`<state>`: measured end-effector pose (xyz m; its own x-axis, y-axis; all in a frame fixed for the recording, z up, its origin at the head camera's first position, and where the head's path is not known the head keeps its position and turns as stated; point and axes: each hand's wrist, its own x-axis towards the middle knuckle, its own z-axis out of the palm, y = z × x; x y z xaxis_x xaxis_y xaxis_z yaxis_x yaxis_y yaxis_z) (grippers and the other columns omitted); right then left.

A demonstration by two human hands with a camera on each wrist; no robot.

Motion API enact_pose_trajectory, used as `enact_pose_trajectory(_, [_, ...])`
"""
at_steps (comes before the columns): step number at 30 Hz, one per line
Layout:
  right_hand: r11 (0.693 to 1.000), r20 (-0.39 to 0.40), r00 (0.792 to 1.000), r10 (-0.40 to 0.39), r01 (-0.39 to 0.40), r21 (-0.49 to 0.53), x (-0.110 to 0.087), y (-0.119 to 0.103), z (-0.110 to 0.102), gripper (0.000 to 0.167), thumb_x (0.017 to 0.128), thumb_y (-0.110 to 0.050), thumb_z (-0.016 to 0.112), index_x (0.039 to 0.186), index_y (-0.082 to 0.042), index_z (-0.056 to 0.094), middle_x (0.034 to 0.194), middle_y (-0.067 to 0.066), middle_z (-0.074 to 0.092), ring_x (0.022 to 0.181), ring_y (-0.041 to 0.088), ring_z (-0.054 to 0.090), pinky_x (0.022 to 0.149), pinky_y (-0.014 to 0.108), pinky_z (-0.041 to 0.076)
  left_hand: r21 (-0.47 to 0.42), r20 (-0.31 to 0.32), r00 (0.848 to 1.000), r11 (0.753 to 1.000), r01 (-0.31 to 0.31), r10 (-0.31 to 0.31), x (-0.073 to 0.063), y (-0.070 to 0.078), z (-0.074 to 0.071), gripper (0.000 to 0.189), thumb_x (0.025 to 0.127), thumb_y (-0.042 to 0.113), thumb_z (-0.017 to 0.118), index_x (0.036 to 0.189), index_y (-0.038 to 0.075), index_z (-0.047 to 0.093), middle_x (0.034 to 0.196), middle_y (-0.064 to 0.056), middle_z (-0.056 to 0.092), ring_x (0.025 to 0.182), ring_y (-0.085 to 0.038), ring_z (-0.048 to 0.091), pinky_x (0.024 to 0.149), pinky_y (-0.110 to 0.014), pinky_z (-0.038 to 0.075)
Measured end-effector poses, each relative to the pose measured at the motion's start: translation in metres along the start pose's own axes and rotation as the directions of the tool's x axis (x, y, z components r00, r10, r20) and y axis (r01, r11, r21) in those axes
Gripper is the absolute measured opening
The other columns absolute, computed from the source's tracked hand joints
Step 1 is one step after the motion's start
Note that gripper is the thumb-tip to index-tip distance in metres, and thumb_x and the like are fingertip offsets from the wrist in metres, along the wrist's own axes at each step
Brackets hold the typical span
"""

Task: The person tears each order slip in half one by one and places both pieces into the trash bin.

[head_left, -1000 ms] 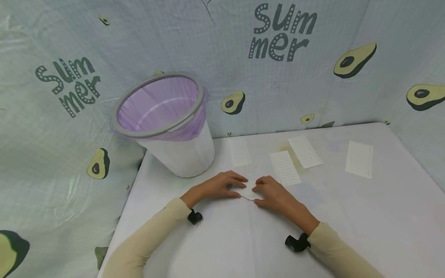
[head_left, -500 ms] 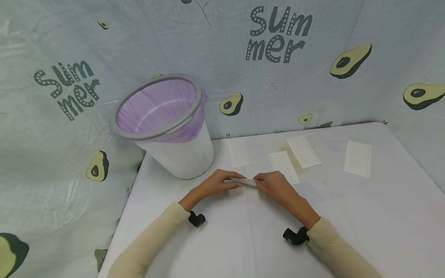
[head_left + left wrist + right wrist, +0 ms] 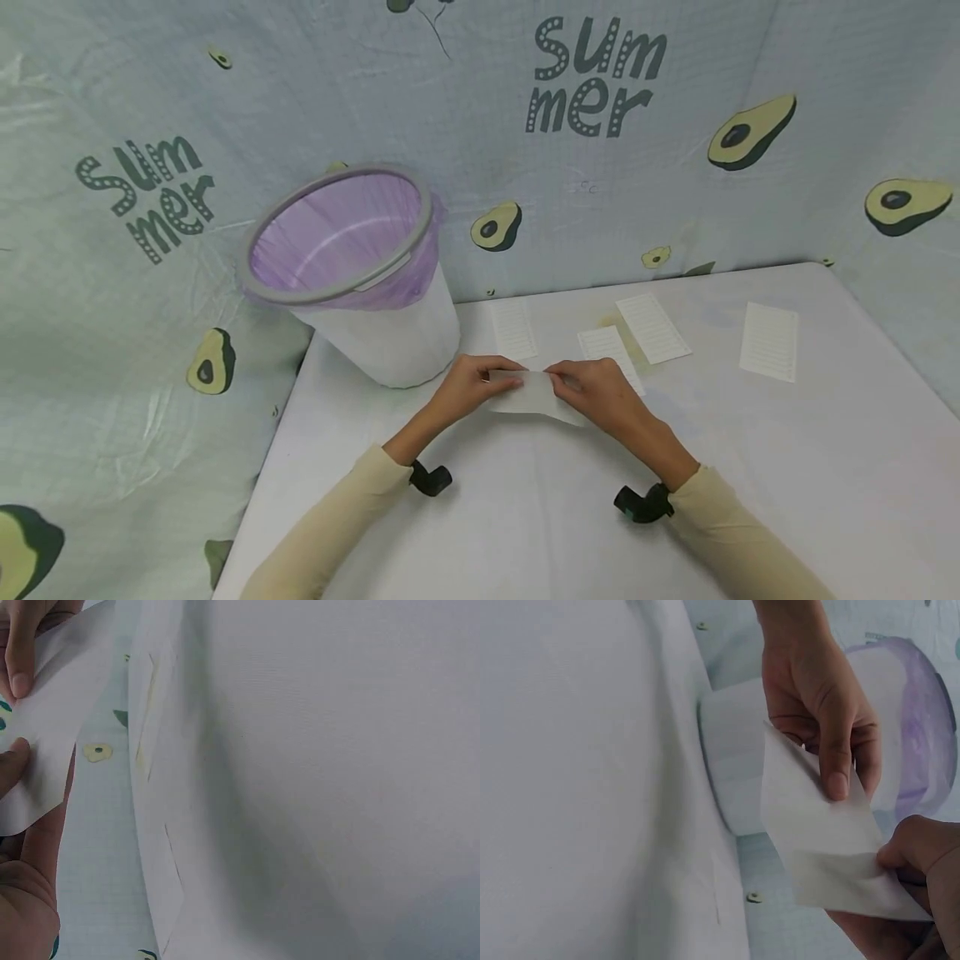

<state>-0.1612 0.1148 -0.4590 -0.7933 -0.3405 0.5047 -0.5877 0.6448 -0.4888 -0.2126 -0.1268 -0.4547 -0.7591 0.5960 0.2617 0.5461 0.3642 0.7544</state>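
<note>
Both hands hold one white sheet of paper point(image 3: 528, 400) by its upper edge, raised over the table. My left hand point(image 3: 471, 385) pinches its left part, thumb on the near face, as the right wrist view shows. My right hand point(image 3: 600, 390) pinches the edge further right, with the thumb against the paper point(image 3: 825, 832). The sheet hangs slightly bent, its lower edge free toward me. In the left wrist view my left hand point(image 3: 34, 892) has fingers behind the paper and the thumb in front.
A white bin point(image 3: 397, 346) with a purple liner point(image 3: 337, 225) stands at the table's back left. Several printed paper slips lie behind the hands, among them one far-right slip point(image 3: 770, 342). A patterned curtain point(image 3: 600, 192) borders the white table point(image 3: 540, 517).
The paper has come up from lying on the table between the fingers to being held raised, its face tilted toward me. Both hands have moved slightly up and away.
</note>
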Motion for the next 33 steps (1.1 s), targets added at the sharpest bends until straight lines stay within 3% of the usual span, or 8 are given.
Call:
enact_pose_trajectory(3, [0.999,-0.02,0.999,-0.036,0.037,0.026,0.002,-0.002,-0.004,0.011,0.092,-0.005,0.075,0.101,-0.004,0.08,0.093,0.008,0.078,0.07,0.012,0.07,0.06,0.025,0.054,-0.003,-0.03,0.999,1.0,-0.011,0.011,-0.002,0.005,-0.003,0.016,0.092,0.015,0.077,0.107,0.012,0.081,0.1,-0.001,0.078,0.063,-0.008,0.05,0.056,-0.022,0.042])
enact_pose_trajectory(6, [0.996,-0.036,0.997,-0.075,0.077,0.054,0.005,-0.005,-0.008,0.012,0.09,-0.005,0.077,0.102,-0.005,0.08,0.095,0.007,0.079,0.083,0.018,0.076,0.067,0.031,0.059,0.003,-0.055,0.998,1.0,-0.027,0.027,-0.004,0.01,-0.005,0.017,0.092,0.016,0.077,0.108,0.013,0.081,0.103,0.001,0.078,0.061,-0.008,0.05,0.055,-0.022,0.041])
enact_pose_trajectory(10, [0.99,-0.051,0.993,-0.107,0.112,0.087,0.01,-0.008,-0.013,0.015,0.088,-0.003,0.079,0.102,-0.005,0.08,0.095,0.008,0.079,0.086,0.02,0.076,0.069,0.033,0.061,-0.01,-0.09,0.995,0.999,-0.046,0.045,-0.008,0.015,-0.009,0.019,0.091,0.015,0.078,0.11,0.013,0.08,0.105,-0.001,0.078,0.056,-0.011,0.046,0.051,-0.022,0.039])
enact_pose_trajectory(17, [0.984,-0.062,0.99,-0.13,0.137,0.111,0.017,-0.012,-0.019,0.014,0.087,-0.005,0.08,0.101,-0.006,0.081,0.095,0.006,0.079,0.087,0.019,0.076,0.074,0.034,0.061,-0.058,-0.132,0.991,0.998,-0.021,0.013,-0.015,0.062,-0.021,0.019,0.088,-0.001,0.076,0.107,-0.001,0.078,0.096,-0.015,0.077,0.049,-0.003,0.036,0.048,-0.02,0.032])
enact_pose_trajectory(22, [0.983,-0.057,0.991,-0.12,0.127,0.132,0.021,-0.016,-0.023,0.014,0.087,-0.006,0.08,0.101,-0.008,0.081,0.096,0.004,0.079,0.09,0.017,0.075,0.075,0.035,0.061,-0.085,-0.178,0.983,0.995,-0.049,0.033,-0.015,0.068,-0.024,0.015,0.089,-0.002,0.075,0.103,-0.003,0.079,0.092,-0.015,0.077,0.046,0.002,0.03,0.046,-0.019,0.029])
enact_pose_trajectory(26, [0.983,-0.047,0.992,-0.118,0.123,0.136,0.025,-0.018,-0.026,0.014,0.088,-0.008,0.08,0.101,-0.008,0.081,0.096,0.004,0.079,0.089,0.017,0.076,0.073,0.034,0.061,-0.087,-0.203,0.978,0.993,-0.075,0.056,-0.012,0.071,-0.025,0.012,0.088,-0.003,0.076,0.099,-0.005,0.079,0.094,-0.016,0.077,0.062,0.004,0.054,0.058,-0.016,0.045])
enact_pose_trajectory(29, [0.98,-0.048,0.99,-0.132,0.137,0.143,0.028,-0.019,-0.028,0.013,0.087,-0.007,0.08,0.1,-0.007,0.081,0.094,0.005,0.079,0.087,0.016,0.076,0.069,0.032,0.06,-0.082,-0.216,0.974,0.993,-0.084,0.064,-0.011,0.075,-0.026,0.01,0.087,-0.004,0.076,0.097,-0.006,0.079,0.093,-0.016,0.077,0.083,-0.007,0.07,0.073,-0.02,0.053])
enact_pose_trajectory(33, [0.975,-0.044,0.988,-0.151,0.156,0.155,0.031,-0.02,-0.03,0.014,0.087,-0.006,0.08,0.101,-0.008,0.081,0.094,0.004,0.079,0.085,0.015,0.076,0.066,0.029,0.059,-0.049,-0.24,0.968,0.994,-0.094,0.079,-0.01,0.08,-0.028,0.008,0.087,-0.005,0.076,0.094,-0.006,0.079,0.091,-0.016,0.077,0.084,-0.018,0.073,0.073,-0.022,0.055])
